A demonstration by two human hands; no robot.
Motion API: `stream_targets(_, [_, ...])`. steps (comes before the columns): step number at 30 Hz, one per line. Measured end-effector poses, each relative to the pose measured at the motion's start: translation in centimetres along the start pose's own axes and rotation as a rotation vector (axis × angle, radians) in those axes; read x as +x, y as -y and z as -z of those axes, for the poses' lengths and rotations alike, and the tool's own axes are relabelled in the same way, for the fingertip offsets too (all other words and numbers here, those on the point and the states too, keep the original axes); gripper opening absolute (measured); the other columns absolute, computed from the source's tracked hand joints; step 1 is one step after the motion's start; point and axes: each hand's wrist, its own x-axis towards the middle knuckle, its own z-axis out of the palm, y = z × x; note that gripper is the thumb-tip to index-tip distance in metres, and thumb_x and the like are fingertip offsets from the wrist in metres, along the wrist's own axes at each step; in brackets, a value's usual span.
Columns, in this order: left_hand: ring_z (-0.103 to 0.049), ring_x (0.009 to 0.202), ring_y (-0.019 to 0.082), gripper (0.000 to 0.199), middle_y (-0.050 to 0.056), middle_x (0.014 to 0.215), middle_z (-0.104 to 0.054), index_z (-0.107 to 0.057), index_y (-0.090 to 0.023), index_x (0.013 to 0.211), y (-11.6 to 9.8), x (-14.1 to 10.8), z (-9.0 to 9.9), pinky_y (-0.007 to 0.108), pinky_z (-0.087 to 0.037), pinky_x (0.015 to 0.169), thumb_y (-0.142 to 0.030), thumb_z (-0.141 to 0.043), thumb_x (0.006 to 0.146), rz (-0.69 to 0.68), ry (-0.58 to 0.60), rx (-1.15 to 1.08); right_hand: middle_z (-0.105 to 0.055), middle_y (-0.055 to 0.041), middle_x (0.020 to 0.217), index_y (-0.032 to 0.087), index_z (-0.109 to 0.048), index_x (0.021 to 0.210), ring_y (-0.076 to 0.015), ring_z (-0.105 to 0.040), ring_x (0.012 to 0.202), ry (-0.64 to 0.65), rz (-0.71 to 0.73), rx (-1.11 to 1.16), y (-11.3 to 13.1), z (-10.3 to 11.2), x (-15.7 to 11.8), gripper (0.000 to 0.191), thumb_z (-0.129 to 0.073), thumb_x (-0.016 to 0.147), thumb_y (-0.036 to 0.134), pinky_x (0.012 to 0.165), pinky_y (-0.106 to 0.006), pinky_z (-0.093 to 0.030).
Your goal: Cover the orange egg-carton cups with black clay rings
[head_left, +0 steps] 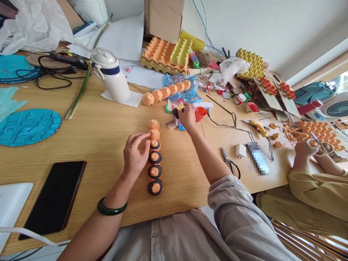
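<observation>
Bench (103,145) is carrying an orange cup strip (154,157); half-open left hand (135,154)'s curling beside it, empty, maybe for steadying; right hand (187,115)'s pinching a dark-and-yellow piece (180,106) past its far end.

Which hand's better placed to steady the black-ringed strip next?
Left, probably: the left hand is right beside the strip, half open. The right hand is farther off, holding a small dark-and-yellow item.

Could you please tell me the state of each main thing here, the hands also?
Near orange row: nearest four cups ringed black, farther two plain
Far orange row: all plain orange
Left hand: fingers parted, beside near row
Right hand: pinching small black-and-yellow piece
White jug: lid on
Black phone: screen dark
</observation>
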Motion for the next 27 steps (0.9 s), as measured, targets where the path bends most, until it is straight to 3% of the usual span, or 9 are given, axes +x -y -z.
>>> stream_targets(2, [-0.076,0.119,0.030,0.029,0.014,0.122,-0.081,-0.081,-0.022,0.117,-0.6,0.0,0.2,0.050,-0.060,0.115,-0.041,-0.061,0.108,-0.022,-0.012,-0.013,-0.081,-0.0119,0.128,0.017,-0.057,0.147,-0.0214,-0.082,0.097,0.042,-0.004,0.446,-0.6,-0.3,-1.5,0.044,-0.063,0.104,0.026,0.082,-0.032,-0.067])
stream_targets(4, [-0.075,0.121,0.030,0.029,0.015,0.125,-0.080,-0.081,-0.022,0.121,-1.4,-0.2,0.3,0.049,-0.060,0.116,-0.040,-0.062,0.110,-0.054,-0.024,-0.041,-0.078,-0.0007,0.098,0.021,-0.060,0.128,-0.0148,-0.072,0.066,0.176,-0.041,0.854,-1.2,-1.0,-3.9,0.039,-0.077,0.097,0.037,0.062,-0.028,-0.061])
stream_targets(7, [-0.078,0.108,0.025,0.044,0.018,0.137,-0.076,-0.074,-0.019,0.141,-2.4,-0.6,0.4,0.038,-0.068,0.089,-0.047,-0.067,0.108,0.005,0.006,-0.173,-0.066,0.0091,0.071,0.025,-0.060,0.102,-0.0113,-0.061,0.052,0.448,0.037,1.160,-1.3,-2.1,-8.6,0.056,-0.095,0.077,0.060,0.051,-0.025,-0.056])
stream_targets(10, [-0.081,0.106,0.023,0.071,0.017,0.143,-0.077,-0.063,-0.019,0.158,-3.1,-0.8,0.4,0.034,-0.068,0.092,-0.057,-0.078,0.100,0.189,0.114,-0.385,-0.072,0.0070,0.081,0.026,-0.062,0.104,-0.0113,-0.064,0.054,0.553,0.049,1.255,-0.6,-2.3,-12.4,0.066,-0.102,0.069,0.065,0.052,-0.027,-0.060])
stream_targets(13, [-0.082,0.117,0.026,0.054,0.014,0.132,-0.083,-0.077,-0.018,0.137,-3.5,-0.7,0.6,0.034,-0.065,0.105,-0.060,-0.075,0.103,0.306,0.096,-0.401,-0.078,0.0028,0.091,0.026,-0.068,0.113,-0.0160,-0.075,0.066,0.635,0.062,1.278,-0.2,-1.8,-14.1,0.066,-0.101,0.071,0.066,0.064,-0.032,-0.068])
stream_targets(16, [-0.081,0.117,0.026,0.046,0.013,0.130,-0.084,-0.080,-0.019,0.129,-3.7,-0.4,1.0,0.034,-0.065,0.105,-0.057,-0.072,0.105,0.310,0.046,-0.361,-0.078,0.0002,0.084,0.024,-0.076,0.101,-0.0177,-0.075,0.073,0.576,0.059,1.296,-0.8,-1.4,-14.0,0.057,-0.089,0.081,0.076,0.068,-0.033,-0.069])
stream_targets(22, [-0.078,0.122,0.027,0.053,0.014,0.142,-0.078,-0.073,-0.020,0.145,-3.7,-0.6,1.3,0.036,-0.065,0.104,-0.059,-0.066,0.109,0.280,0.009,-0.277,-0.073,0.0031,0.070,0.023,-0.076,0.081,-0.0121,-0.065,0.060,0.524,0.019,1.287,-1.6,-1.6,-13.5,0.053,-0.097,0.075,0.071,0.062,-0.027,-0.062])
stream_targets(24, [-0.078,0.118,0.026,0.063,0.013,0.142,-0.076,-0.066,-0.023,0.154,-3.6,-0.8,1.3,0.035,-0.066,0.100,-0.061,-0.072,0.105,0.308,0.003,-0.307,-0.070,0.0039,0.066,0.023,-0.073,0.078,-0.0110,-0.062,0.058,0.531,0.016,1.285,-1.5,-1.5,-13.6,0.056,-0.098,0.073,0.073,0.061,-0.026,-0.061])
stream_targets(27, [-0.077,0.112,0.024,0.076,0.009,0.132,-0.079,-0.062,-0.024,0.159,-3.5,-0.9,1.1,0.034,-0.065,0.102,-0.055,-0.088,0.094,0.315,0.022,-0.291,-0.071,0.0022,0.068,0.022,-0.072,0.076,-0.0117,-0.065,0.061,0.664,0.043,1.280,-1.4,-1.4,-13.7,0.059,-0.095,0.075,0.076,0.063,-0.027,-0.063])
